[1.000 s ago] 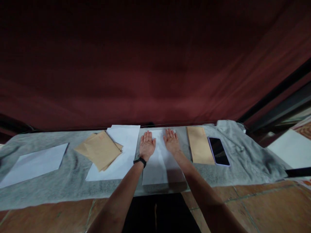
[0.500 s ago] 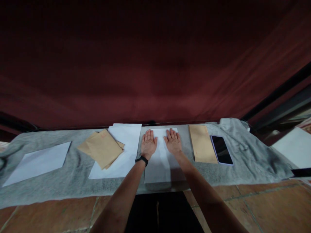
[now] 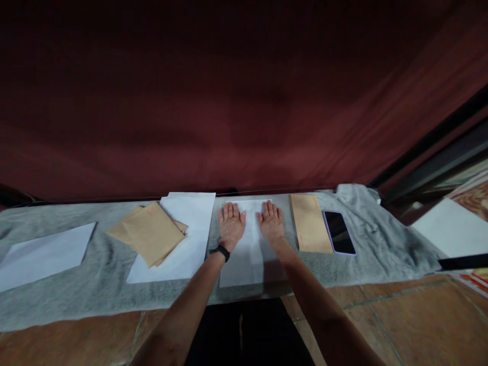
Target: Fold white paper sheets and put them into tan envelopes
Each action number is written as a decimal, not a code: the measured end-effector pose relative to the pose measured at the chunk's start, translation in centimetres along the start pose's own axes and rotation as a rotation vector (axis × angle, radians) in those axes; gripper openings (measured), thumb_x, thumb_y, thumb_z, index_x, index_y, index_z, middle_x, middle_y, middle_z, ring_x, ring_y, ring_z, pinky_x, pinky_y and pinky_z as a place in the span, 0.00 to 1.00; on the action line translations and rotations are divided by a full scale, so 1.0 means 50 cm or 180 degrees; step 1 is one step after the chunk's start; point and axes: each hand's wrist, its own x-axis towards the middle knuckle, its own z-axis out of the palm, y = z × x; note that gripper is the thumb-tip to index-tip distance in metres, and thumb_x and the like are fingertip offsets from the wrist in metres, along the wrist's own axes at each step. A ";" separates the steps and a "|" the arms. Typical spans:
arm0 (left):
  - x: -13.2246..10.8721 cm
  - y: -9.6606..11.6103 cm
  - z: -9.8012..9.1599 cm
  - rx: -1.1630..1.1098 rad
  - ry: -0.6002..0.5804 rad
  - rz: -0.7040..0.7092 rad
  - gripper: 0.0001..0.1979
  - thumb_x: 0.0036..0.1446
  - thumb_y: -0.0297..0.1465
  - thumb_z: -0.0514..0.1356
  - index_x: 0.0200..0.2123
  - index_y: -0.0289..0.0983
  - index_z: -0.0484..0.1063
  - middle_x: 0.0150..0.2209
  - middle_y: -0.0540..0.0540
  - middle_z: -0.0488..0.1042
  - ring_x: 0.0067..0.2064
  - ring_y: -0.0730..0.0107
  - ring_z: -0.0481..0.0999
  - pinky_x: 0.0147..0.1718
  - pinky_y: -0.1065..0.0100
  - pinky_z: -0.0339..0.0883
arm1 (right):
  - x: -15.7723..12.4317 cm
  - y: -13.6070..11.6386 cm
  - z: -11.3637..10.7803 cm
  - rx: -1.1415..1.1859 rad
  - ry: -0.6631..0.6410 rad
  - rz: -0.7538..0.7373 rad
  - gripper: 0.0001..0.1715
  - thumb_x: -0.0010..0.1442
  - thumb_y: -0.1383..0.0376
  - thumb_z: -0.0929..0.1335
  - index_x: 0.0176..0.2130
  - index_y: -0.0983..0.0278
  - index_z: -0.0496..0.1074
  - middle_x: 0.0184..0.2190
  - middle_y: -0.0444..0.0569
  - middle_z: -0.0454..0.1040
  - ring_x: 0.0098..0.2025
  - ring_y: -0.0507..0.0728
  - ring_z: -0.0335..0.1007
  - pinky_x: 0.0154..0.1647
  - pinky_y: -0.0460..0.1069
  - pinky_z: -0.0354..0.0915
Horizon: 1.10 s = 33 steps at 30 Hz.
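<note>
Both my hands lie flat, palms down, on the far half of a white sheet of paper (image 3: 249, 256) in the middle of a grey cloth (image 3: 95, 284). My left hand (image 3: 231, 225) has its fingers stretched out and wears a black band at the wrist. My right hand (image 3: 270, 222) is spread the same way, a short gap to the right of it. Neither hand holds anything. A single brown envelope (image 3: 309, 230) lies just right of my right hand.
A dark phone (image 3: 339, 232) lies right of the brown envelope. Left of my hands a stack of brown envelopes (image 3: 147, 233) rests on a larger white sheet (image 3: 185, 239). Another white sheet (image 3: 41, 253) lies far left. A dark red curtain (image 3: 244, 101) hangs behind.
My hands stay flat on the sheet. The view has drifted slightly, so everything sits a little further left than half a second ago.
</note>
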 end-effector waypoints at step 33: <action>-0.286 -0.041 -0.029 -0.0221 0.0285 0.0587 0.28 0.72 0.36 0.47 0.71 0.34 0.54 0.73 0.37 0.53 0.74 0.52 0.50 0.69 0.47 0.52 | 0.004 -0.005 -0.035 -0.0067 -0.0365 0.0098 0.34 0.74 0.56 0.55 0.72 0.69 0.54 0.73 0.59 0.51 0.74 0.65 0.48 0.73 0.62 0.42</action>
